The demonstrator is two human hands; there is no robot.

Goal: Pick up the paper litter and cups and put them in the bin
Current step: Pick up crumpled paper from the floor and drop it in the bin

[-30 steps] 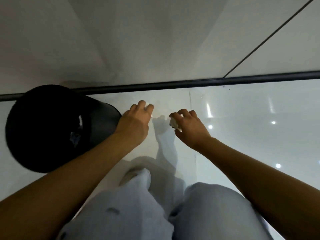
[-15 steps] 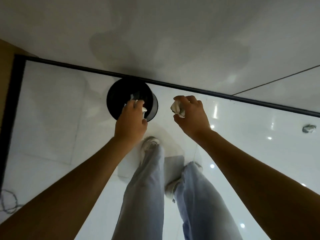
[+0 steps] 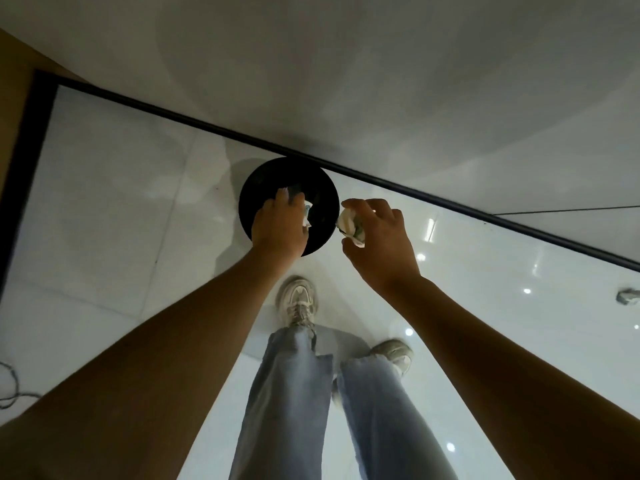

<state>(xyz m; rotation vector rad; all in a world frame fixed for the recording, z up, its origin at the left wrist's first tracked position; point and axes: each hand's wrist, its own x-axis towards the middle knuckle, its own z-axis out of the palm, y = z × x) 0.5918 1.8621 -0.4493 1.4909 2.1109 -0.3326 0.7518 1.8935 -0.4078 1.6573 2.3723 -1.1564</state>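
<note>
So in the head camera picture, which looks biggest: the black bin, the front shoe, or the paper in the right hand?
1. black bin
2. front shoe
3. crumpled paper, smallest, though it sits nearer the camera than the others.

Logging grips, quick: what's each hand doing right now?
Left hand: holds paper scrap over the bin.
Right hand: grips crumpled paper beside it.

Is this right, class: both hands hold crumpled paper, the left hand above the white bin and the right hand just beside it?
One detail is wrong: the bin is black, not white, as the head view shows. The rest holds: the left hand holds crumpled paper above the bin, and the right hand holds its crumpled wad just beside it.
</note>
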